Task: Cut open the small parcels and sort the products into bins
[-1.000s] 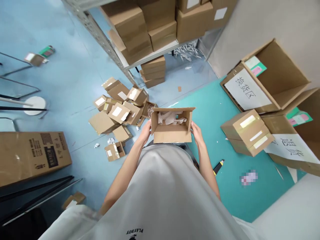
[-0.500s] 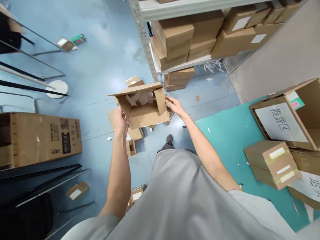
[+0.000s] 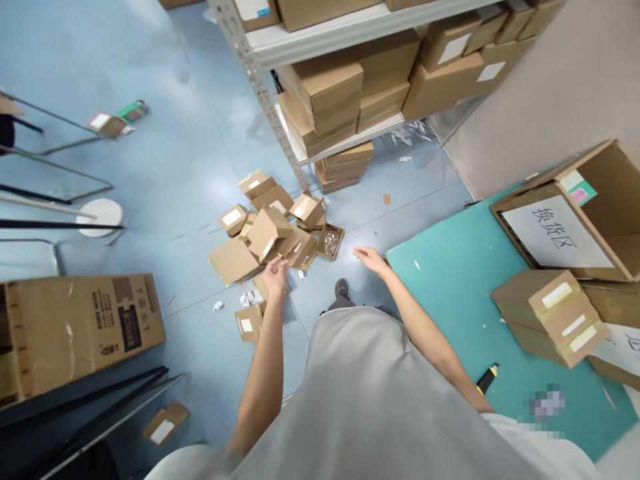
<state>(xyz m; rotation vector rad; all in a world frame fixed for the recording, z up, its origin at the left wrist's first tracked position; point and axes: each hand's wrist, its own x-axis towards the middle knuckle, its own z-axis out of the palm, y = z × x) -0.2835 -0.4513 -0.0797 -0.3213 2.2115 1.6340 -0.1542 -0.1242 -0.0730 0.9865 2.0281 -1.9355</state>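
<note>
My left hand (image 3: 275,276) hangs in the air above the near side of a pile of cardboard boxes (image 3: 270,230), fingers loosely bent and apart, holding nothing. To the right of the pile, my right hand (image 3: 369,258) is stretched out over the floor, open and holding nothing. The heaped boxes lie at various angles, some with white labels. At the pile's right edge sits a small open box (image 3: 331,241) with brown, crinkled-looking contents.
Metal shelving (image 3: 330,37) with stacked cartons stands ahead. At right, a green table (image 3: 440,267) bears a box cutter (image 3: 487,379), a taped carton (image 3: 530,313) and a large labelled box (image 3: 560,237). A big printed carton (image 3: 85,327) and a white round base (image 3: 103,217) are at left.
The open cardboard box that both hands held has been let go and is out of them. My hands have come lower and nearer my body, and the pile below now shows.
</note>
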